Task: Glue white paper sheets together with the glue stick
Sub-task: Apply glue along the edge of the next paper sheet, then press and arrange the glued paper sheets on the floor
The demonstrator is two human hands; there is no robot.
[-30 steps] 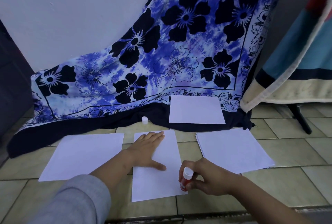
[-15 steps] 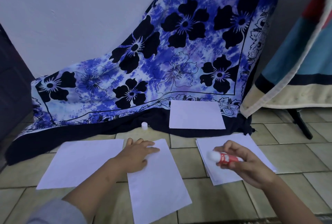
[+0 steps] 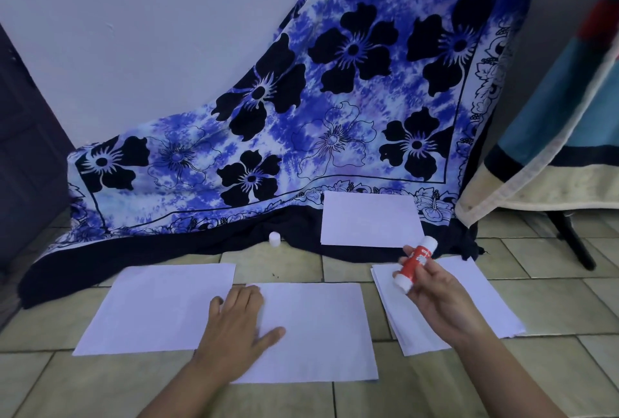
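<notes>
My left hand [image 3: 236, 324] lies flat with spread fingers on the left edge of the middle white sheet [image 3: 315, 330], which now lies crosswise on the floor tiles. My right hand [image 3: 435, 293] holds the red and white glue stick [image 3: 415, 263] up in the air, tilted, above the stack of white sheets [image 3: 469, 287] on the right. Another white sheet [image 3: 157, 307] lies at the left, its right edge under or against the middle one. A fourth sheet [image 3: 370, 218] rests on the cloth's dark hem. The glue stick's white cap [image 3: 274, 238] stands by that hem.
A blue flowered cloth [image 3: 335, 99] hangs down the wall onto the tiled floor [image 3: 552, 367]. A striped blanket [image 3: 562, 123] drapes at the right over a dark stand leg [image 3: 572, 243]. A dark panel [image 3: 26, 156] stands at the left.
My right hand lifted the glue stick off the middle sheet and moved up and right over the stack. My left hand turned the middle sheet from lengthwise to crosswise.
</notes>
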